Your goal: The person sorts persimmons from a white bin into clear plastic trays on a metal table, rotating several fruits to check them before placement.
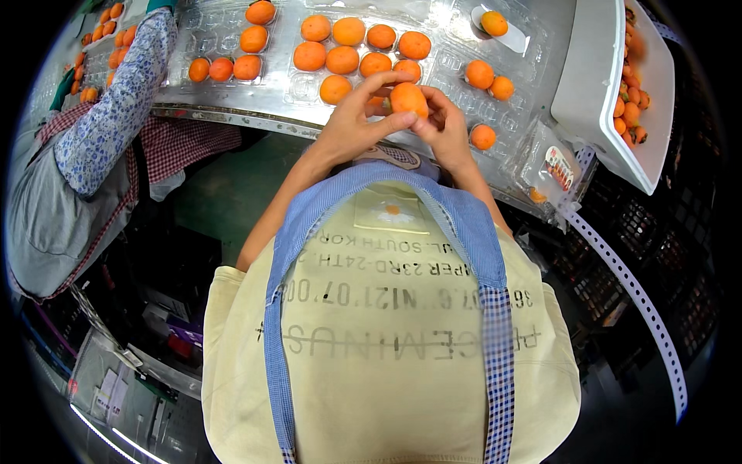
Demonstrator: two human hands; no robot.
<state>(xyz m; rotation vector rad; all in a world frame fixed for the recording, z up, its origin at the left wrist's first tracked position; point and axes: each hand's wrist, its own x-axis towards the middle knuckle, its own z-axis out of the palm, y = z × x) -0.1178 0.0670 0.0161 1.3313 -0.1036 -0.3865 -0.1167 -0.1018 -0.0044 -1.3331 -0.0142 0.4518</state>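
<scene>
An orange persimmon [409, 98] is held between the fingertips of both hands, just above the near edge of the metal table. My left hand [356, 119] grips it from the left, and my right hand [445, 123] from the right. Beyond them lies a clear plastic tray [302, 87] with two full-looking rows of persimmons and one persimmon [335, 90] in its nearest row. My fingers hide part of that row. To the right, another clear tray [524, 69] carries a few scattered persimmons [480, 74].
A white bin [591, 98] of persimmons stands at the right, beside labelled plastic packaging [548, 165] and a perforated strip [637, 290]. At left, a co-worker's floral sleeve [119, 104] reaches over the table [232, 110]. A partly filled tray [214, 43] lies between us.
</scene>
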